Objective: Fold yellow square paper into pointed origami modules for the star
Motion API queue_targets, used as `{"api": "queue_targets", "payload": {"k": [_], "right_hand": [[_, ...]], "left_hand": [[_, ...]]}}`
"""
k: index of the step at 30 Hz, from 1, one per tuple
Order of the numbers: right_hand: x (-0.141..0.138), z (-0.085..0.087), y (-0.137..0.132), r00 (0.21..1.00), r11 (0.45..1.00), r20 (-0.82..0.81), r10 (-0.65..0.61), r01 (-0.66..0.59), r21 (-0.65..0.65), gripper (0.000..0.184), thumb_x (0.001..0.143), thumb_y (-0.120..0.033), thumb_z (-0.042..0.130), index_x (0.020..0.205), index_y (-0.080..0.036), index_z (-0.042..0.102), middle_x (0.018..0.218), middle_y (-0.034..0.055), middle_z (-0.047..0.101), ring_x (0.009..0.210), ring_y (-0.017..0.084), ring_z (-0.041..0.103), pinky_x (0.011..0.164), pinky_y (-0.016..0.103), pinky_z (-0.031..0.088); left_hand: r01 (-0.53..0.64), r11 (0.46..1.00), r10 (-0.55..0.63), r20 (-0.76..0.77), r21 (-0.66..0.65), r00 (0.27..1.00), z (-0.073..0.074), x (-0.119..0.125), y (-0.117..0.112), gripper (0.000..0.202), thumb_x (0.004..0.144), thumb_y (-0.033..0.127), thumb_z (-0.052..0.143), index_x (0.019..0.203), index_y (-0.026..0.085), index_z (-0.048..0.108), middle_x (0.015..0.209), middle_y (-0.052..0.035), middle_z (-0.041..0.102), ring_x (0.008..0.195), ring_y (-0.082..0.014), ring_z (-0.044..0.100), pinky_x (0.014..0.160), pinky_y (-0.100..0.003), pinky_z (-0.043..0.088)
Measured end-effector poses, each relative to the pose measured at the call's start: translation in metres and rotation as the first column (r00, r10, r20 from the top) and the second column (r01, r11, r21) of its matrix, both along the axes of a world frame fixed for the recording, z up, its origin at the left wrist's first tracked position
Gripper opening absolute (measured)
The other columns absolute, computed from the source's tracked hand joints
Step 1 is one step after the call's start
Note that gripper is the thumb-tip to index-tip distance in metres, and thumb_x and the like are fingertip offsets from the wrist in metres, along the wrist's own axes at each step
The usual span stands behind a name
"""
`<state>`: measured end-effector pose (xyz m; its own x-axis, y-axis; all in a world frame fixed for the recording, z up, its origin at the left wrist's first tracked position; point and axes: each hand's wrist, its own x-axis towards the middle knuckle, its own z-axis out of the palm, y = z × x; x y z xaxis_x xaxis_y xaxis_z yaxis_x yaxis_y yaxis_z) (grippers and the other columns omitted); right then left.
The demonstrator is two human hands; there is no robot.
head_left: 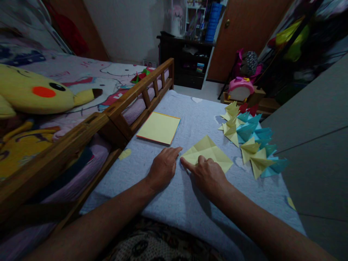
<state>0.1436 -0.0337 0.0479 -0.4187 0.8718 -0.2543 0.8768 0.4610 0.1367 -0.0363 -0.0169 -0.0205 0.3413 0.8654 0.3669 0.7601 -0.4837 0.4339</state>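
A folded yellow paper (209, 152) lies on the pale blue towel (190, 116) in front of me. My left hand (163, 167) rests flat beside its left corner, fingertips touching the paper's edge. My right hand (206, 174) presses down on the paper's near-left edge with index finger and thumb stretched out. Neither hand lifts anything.
A stack of square yellow sheets (159, 127) lies at the left. Several folded yellow and blue paper pieces (250, 143) sit in a row at the right. A wooden bed rail (130, 101) and a yellow plush toy (35, 92) are on the left; a grey wall (318, 137) on the right.
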Motion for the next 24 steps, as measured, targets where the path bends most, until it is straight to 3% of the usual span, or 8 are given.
{"api": "queue_targets", "payload": {"k": [4, 9, 14, 20, 24], "right_hand": [[-0.002, 0.000, 0.002, 1.000, 1.000, 0.013, 0.015, -0.015, -0.014, 0.067, 0.092, -0.005, 0.048, 0.146, -0.045, 0.047, 0.085, 0.0122, 0.064, 0.066, 0.021, 0.063, 0.058, 0.030, 0.042], [-0.001, -0.007, 0.005, 1.000, 0.999, 0.005, 0.022, -0.022, 0.042, 0.077, 0.088, -0.002, 0.052, 0.153, -0.042, 0.036, 0.079, 0.0093, 0.063, 0.060, 0.019, 0.059, 0.054, 0.028, 0.038], [0.012, -0.004, 0.002, 0.998, 0.998, 0.000, 0.067, -0.067, 0.009, 0.074, 0.089, -0.007, 0.049, 0.156, -0.035, 0.032, 0.087, 0.0121, 0.064, 0.065, 0.020, 0.060, 0.057, 0.029, 0.037], [0.024, 0.003, -0.012, 0.996, 1.000, -0.086, 0.019, -0.018, 0.014, 0.062, 0.085, -0.018, 0.054, 0.145, -0.027, 0.047, 0.101, 0.0154, 0.063, 0.080, 0.027, 0.060, 0.064, 0.033, 0.040], [0.021, -0.002, -0.017, 0.995, 0.999, -0.100, 0.005, -0.001, 0.034, 0.060, 0.085, -0.026, 0.058, 0.144, -0.031, 0.048, 0.101, 0.0158, 0.061, 0.084, 0.029, 0.058, 0.066, 0.034, 0.040]], "left_hand": [[-0.007, 1.000, 0.007, 0.005, -0.005, 1.000, 0.002, 0.001, 0.000, 0.040, 0.093, 0.004, 0.044, 0.130, 0.016, 0.055, 0.114, -0.0092, 0.069, 0.103, -0.0237, 0.062, 0.095, -0.044, 0.054], [-0.006, 1.000, 0.006, 0.018, -0.006, 1.000, 0.003, 0.001, -0.001, 0.042, 0.093, 0.004, 0.043, 0.130, 0.019, 0.055, 0.111, -0.0079, 0.069, 0.102, -0.0242, 0.062, 0.094, -0.045, 0.054], [0.029, 0.999, -0.029, -0.012, 0.030, 1.000, 0.003, -0.002, -0.002, 0.040, 0.093, 0.005, 0.044, 0.131, 0.017, 0.054, 0.118, -0.0096, 0.065, 0.109, -0.0249, 0.058, 0.100, -0.046, 0.050], [0.218, 0.976, -0.210, -0.228, 0.008, 0.951, 0.013, 0.000, -0.012, 0.033, 0.100, 0.025, 0.052, 0.132, 0.022, 0.057, 0.124, -0.0088, 0.060, 0.119, -0.0271, 0.050, 0.103, -0.044, 0.046], [0.228, 0.973, -0.221, -0.347, -0.021, 0.912, 0.015, 0.000, -0.018, 0.040, 0.099, 0.038, 0.057, 0.135, 0.021, 0.055, 0.129, -0.0088, 0.059, 0.124, -0.0291, 0.046, 0.106, -0.045, 0.042]]}}
